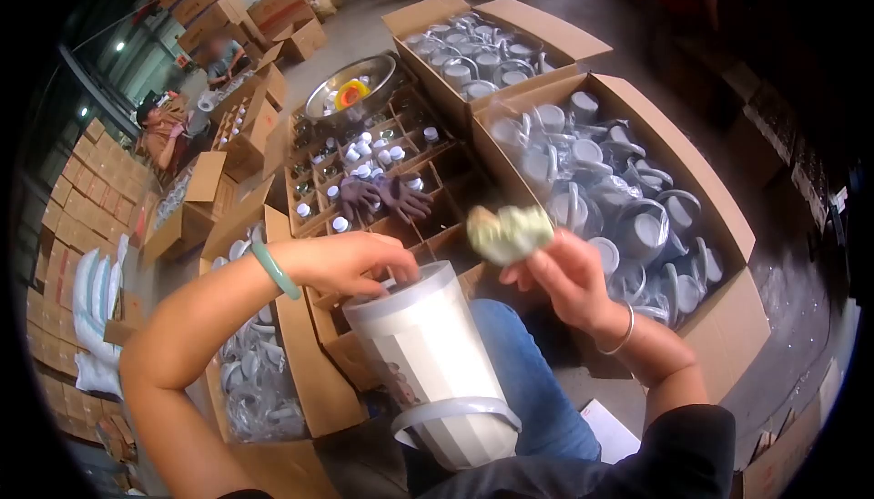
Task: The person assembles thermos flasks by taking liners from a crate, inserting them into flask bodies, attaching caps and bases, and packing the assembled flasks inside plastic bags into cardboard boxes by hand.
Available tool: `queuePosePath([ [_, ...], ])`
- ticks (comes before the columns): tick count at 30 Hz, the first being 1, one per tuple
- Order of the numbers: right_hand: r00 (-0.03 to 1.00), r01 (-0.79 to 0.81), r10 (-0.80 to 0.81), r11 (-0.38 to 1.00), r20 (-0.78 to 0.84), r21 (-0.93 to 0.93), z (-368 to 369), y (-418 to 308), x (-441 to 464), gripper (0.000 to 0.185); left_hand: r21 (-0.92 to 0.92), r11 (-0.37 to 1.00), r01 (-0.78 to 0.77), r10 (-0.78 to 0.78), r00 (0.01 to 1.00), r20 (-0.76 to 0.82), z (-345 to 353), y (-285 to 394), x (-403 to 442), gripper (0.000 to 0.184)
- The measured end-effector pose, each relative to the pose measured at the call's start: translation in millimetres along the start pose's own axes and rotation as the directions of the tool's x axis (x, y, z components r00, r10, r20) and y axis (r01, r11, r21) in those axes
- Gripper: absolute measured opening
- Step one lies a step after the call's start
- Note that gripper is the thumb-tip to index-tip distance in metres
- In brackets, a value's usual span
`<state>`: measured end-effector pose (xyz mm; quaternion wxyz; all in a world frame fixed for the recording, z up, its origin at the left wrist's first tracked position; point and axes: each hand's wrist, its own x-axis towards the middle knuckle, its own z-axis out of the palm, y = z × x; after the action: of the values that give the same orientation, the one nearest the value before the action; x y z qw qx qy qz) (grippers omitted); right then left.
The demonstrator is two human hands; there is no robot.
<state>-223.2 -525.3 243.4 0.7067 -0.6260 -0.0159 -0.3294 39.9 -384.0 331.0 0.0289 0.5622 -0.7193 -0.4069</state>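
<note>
A tall white container [435, 349] with a grey rim and a grey band near its lower end leans against the lap. My left hand [364, 264] is at its open top, the fingertips dipping inside the rim; what they may hold is hidden. To the right, my right hand [569, 276] pinches a crumpled pale green and brownish piece [510, 233], blurred, above and beside the container's mouth. Behind the hands, a divided carton [446, 171] holds white-capped bottles [364, 173], with dark gloves [387, 197] lying on them.
A metal bowl [350, 89] with an orange ring sits on the divided carton's far end. Open cartons of wrapped grey-lidded items stand at right [719, 198], behind [546, 21] and at left [305, 344]. Two people [162, 139] are at the far left, near stacked boxes [100, 189].
</note>
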Motion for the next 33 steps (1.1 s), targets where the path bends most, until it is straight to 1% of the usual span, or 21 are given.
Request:
queuePosePath([
  [1,0.988,0.146,-0.139,0.981,0.059,-0.13,2,-4,-1,0.016,0.003,1.0,-0.001,0.001,0.999,0.044,-2,4,2,0.031],
  [2,0.882,0.469,-0.385,0.766,0.27,-0.439,-8,0,4,0.018,0.021,1.0,0.011,-0.012,0.998,0.063,-2,9,4,0.03],
  [3,0.777,0.625,-0.535,0.719,0.332,-0.306,4,-11,15,0.018,0.029,1.0,0.011,-0.013,0.998,0.059,-1,9,6,0.03],
  [5,0.695,0.715,-0.633,0.654,0.341,-0.246,14,-20,19,0.017,0.195,0.98,-0.03,0.019,0.998,0.054,3,6,10,0.026],
  [6,0.646,0.762,-0.681,0.605,0.344,-0.233,16,-22,22,0.023,0.19,0.982,0.018,-0.028,0.998,0.048,5,11,9,0.025],
  [7,0.646,0.762,-0.68,0.603,0.346,-0.236,15,-27,25,0.023,0.192,0.981,0.014,-0.024,0.999,0.048,7,10,8,0.025],
  [9,0.568,0.822,-0.685,0.493,0.456,-0.284,13,-38,29,0.028,0.318,0.943,-0.094,0.091,0.996,0.024,10,3,4,0.022],
  [10,0.534,0.845,-0.715,0.465,0.452,-0.263,16,-39,32,0.026,0.39,0.909,-0.146,0.143,0.989,0.037,11,1,3,0.019],
  [11,0.536,0.844,-0.714,0.465,0.451,-0.268,20,-41,33,0.026,0.391,0.908,-0.15,0.146,0.988,0.041,11,-2,2,0.019],
  [12,0.518,0.852,-0.721,0.479,0.459,-0.209,23,-43,35,0.018,0.392,0.903,-0.176,0.176,0.984,0.038,11,-1,2,0.021],
  [14,0.475,0.868,-0.731,0.482,0.49,-0.122,26,-46,38,0.016,0.392,0.898,-0.202,0.204,0.978,0.036,11,-1,0,0.022],
  [16,0.457,0.876,-0.75,0.472,0.478,-0.097,31,-44,41,0.016,0.406,0.875,-0.263,0.285,0.958,0.007,10,-2,1,0.028],
  [18,0.426,0.892,-0.773,0.446,0.47,-0.076,35,-41,45,0.018,0.424,0.857,-0.294,0.332,0.943,-0.016,12,-7,1,0.025],
  [19,0.438,0.889,-0.767,0.448,0.469,-0.097,37,-38,48,0.018,0.444,0.836,-0.323,0.377,0.925,-0.038,12,-10,3,0.023],
  [21,0.373,0.922,-0.833,0.382,0.408,-0.063,41,-31,51,0.021,0.454,0.817,-0.357,0.434,0.898,-0.076,11,-11,4,0.024],
  [22,0.387,0.916,-0.81,0.393,0.441,-0.083,40,-32,52,0.013,0.457,0.805,-0.378,0.468,0.878,-0.099,12,-13,7,0.021],
  [23,0.401,0.911,-0.804,0.401,0.44,-0.096,42,-30,54,0.013,0.453,0.801,-0.391,0.494,0.86,-0.132,14,-15,8,0.019],
  [24,0.376,0.922,-0.832,0.381,0.408,-0.072,47,-26,57,0.009,0.442,0.803,-0.4,0.498,0.857,-0.129,13,-15,7,0.019],
  [26,0.343,0.934,-0.863,0.355,0.371,-0.038,55,-21,66,0.012,0.481,0.786,-0.389,0.486,0.869,-0.09,10,-17,6,0.023],
  [27,0.341,0.935,-0.867,0.354,0.365,-0.032,58,-19,70,0.015,0.488,0.763,-0.424,0.529,0.844,-0.094,10,-23,7,0.022],
  [33,0.356,0.932,-0.843,0.353,0.403,-0.086,70,-6,83,0.017,0.47,0.774,-0.424,0.552,0.816,-0.173,12,-36,-1,0.02],
])
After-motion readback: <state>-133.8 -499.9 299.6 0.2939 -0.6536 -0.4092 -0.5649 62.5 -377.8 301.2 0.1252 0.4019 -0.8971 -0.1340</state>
